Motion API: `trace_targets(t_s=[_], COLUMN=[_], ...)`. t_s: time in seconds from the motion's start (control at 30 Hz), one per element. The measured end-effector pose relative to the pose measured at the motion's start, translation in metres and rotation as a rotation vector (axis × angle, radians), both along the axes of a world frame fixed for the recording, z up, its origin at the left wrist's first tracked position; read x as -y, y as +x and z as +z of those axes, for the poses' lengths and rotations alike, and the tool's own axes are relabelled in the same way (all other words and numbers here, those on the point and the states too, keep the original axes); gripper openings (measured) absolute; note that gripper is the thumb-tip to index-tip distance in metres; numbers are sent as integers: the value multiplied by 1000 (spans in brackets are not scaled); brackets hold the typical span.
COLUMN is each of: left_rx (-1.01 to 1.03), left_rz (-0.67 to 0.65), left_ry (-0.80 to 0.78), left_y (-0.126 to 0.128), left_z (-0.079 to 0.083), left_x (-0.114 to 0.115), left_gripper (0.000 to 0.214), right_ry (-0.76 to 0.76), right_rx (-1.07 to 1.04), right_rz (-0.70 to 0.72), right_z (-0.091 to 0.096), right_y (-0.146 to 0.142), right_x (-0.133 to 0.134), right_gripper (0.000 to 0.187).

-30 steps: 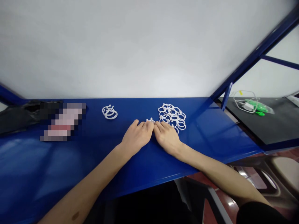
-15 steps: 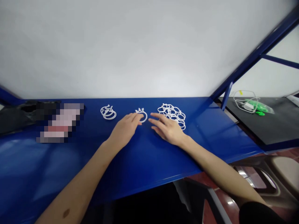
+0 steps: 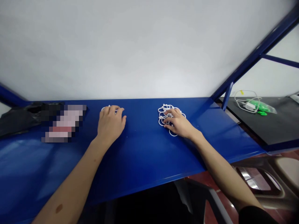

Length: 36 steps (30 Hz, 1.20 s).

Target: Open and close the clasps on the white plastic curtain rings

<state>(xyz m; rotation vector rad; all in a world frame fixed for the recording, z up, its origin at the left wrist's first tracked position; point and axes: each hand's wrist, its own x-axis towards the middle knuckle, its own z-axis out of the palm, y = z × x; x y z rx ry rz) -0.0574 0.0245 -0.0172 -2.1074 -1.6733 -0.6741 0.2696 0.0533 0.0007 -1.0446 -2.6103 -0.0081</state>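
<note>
Hands apart, both palm-down. Left hand [image 3: 109, 124] lies over small ring stack [image 3: 104, 108], fingers loosely together, grip hidden. Right hand [image 3: 179, 123] curls fingers into ring pile [image 3: 163, 112]; cannot tell if a ring is pinched. Stack sits well left of pile on blue bench [image 3: 144, 152]. Risk: pile rings overlap, so lifting one may drag neighbours and scatter them; glossy bench lets rings slide. Black cloth [image 3: 16, 118] far left of pile.
</note>
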Motion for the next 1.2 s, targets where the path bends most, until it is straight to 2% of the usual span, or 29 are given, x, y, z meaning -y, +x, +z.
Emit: trace_targets(t_s=[0.27,0.33,0.43,0.5,0.57,0.63,0.7,0.83,0.97,1.1,1.2], left_rx=[28,29,32,29,26,28,35,56,60,53,52], left_rz=[-352,-410,-436,-441,-444,-450,-454,-453,-454,-447,-450], left_ry=[-199,-223,-228,-231,-243,-258,-271,-283,-288,-297,-298], left_y=[40,46,50,50,50,51,51,50,50,51,53], left_z=[0,1,3,3,3,2,2,0,-1,0,0], left_x=[11,15,19,20,21,20,20,19,18,19,19], left_gripper=[24,23,21,21,21,21,21,22,22,21,21], right_ry=[-15,-28,-44,-133,-300,-429,-474,-430,-399,-311,-234], right_rx=[-35,-66,-131,-145,-78,39,153,240,95,-20,-2], right_rz=[37,34,-28,-90,-144,-188,-213,-183,-80,-2,80], right_z=[-6,-3,12,26,37,42,41,34,41,46,34], right_y=[-21,-19,-6,6,16,21,21,13,12,9,2], right_x=[10,10,9,9,10,12,15,24,28,14,-2], right_gripper=[14,18,20,14,21,24,19,3,3,6,8])
